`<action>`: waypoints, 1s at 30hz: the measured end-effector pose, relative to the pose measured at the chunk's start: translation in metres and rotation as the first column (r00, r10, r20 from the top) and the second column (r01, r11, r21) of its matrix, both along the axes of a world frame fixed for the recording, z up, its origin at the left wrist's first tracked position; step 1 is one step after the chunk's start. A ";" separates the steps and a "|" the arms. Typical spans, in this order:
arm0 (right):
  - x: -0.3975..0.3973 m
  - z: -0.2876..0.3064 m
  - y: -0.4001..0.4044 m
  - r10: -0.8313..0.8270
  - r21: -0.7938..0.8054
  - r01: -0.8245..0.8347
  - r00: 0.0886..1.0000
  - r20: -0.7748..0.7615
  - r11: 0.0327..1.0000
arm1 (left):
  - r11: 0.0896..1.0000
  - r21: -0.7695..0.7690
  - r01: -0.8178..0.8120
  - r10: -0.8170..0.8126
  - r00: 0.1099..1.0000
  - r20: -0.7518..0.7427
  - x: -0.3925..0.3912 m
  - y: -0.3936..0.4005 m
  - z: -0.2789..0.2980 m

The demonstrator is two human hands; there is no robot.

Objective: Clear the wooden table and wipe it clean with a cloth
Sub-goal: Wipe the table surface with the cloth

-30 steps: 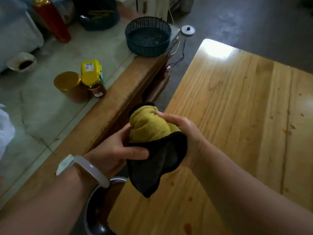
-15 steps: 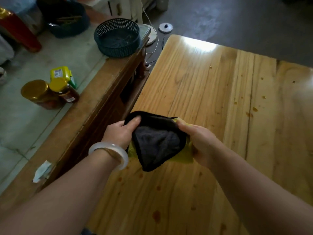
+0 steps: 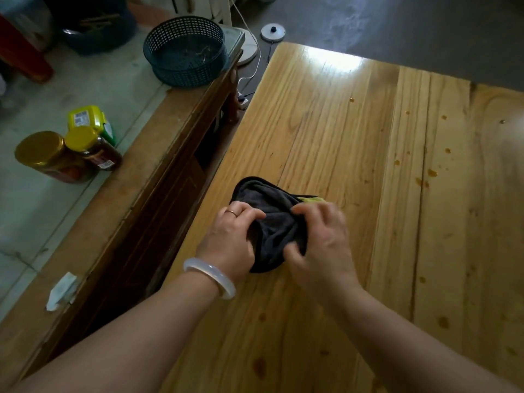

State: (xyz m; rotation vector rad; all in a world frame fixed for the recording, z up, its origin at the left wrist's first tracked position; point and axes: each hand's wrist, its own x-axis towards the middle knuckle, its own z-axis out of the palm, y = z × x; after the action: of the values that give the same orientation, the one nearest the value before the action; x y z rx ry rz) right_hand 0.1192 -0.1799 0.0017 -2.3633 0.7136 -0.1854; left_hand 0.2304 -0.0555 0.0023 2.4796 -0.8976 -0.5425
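A dark grey cloth (image 3: 269, 219) with a yellow-green underside lies bunched on the light wooden table (image 3: 354, 154), near its left edge. My left hand (image 3: 232, 239), with a ring and a pale bangle at the wrist, presses and grips the cloth's left side. On the cloth's right side my right hand (image 3: 320, 242) pinches the fabric, and it looks slightly blurred. Small orange-brown spots and drips (image 3: 431, 174) dot the tabletop to the right and near the front.
A darker wooden sideboard (image 3: 136, 211) with a glass top runs along the left. On it stand a dark mesh basket (image 3: 184, 52), two gold-lidded jars (image 3: 56, 157) and a yellow box (image 3: 88, 117). A white cable and round plug (image 3: 272, 32) lie on the grey floor beyond.
The cloth went from held up in both hands beside the table to pressed flat on the tabletop, grey side up. Both hands came down onto it.
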 end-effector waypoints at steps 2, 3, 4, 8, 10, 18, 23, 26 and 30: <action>-0.007 -0.009 0.002 0.203 -0.093 -0.222 0.963 -0.175 0.971 | 1.000 0.026 -0.016 0.017 1.000 -0.013 0.001 0.003 -0.002; -0.010 -0.014 0.000 0.261 -0.154 -0.298 0.940 -0.220 0.942 | 0.999 0.032 -0.015 0.016 1.000 -0.022 0.002 0.005 -0.002; -0.011 -0.018 -0.003 0.291 -0.203 -0.339 0.928 -0.233 0.919 | 0.999 0.040 0.004 -0.003 1.000 -0.028 0.002 0.007 -0.003; -0.009 -0.021 -0.023 0.323 -0.198 -0.326 0.945 -0.049 0.924 | 0.997 0.034 0.071 -0.070 0.997 -0.033 0.004 0.014 -0.006; -0.001 -0.010 -0.031 0.165 0.100 -0.167 0.986 0.028 0.981 | 0.999 -0.031 0.011 -0.012 0.999 -0.042 0.006 0.016 -0.007; 0.032 0.007 -0.063 -0.543 0.337 0.518 0.839 -0.024 0.786 | 0.988 -0.136 -0.079 0.088 0.994 0.063 0.006 0.010 -0.008; 0.030 0.002 -0.021 -0.037 -0.082 0.046 0.993 0.110 0.996 | 0.968 0.060 0.245 -0.251 0.955 0.156 0.006 -0.002 -0.004; 0.028 -0.016 -0.007 0.020 -0.085 -0.036 0.983 -0.183 0.996 | 0.934 0.215 0.286 -0.305 0.950 0.061 0.021 -0.013 -0.014; 0.040 -0.036 0.000 0.066 -0.089 -0.105 0.929 -0.365 0.991 | 0.895 0.259 0.363 -0.365 0.930 -0.042 0.039 -0.013 -0.020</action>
State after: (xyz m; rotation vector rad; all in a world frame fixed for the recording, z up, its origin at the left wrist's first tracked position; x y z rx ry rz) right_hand 0.1590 -0.1796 -0.0339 -2.5565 0.7836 0.2644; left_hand 0.2697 -0.0680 -0.0179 2.5528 -1.3890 -0.8241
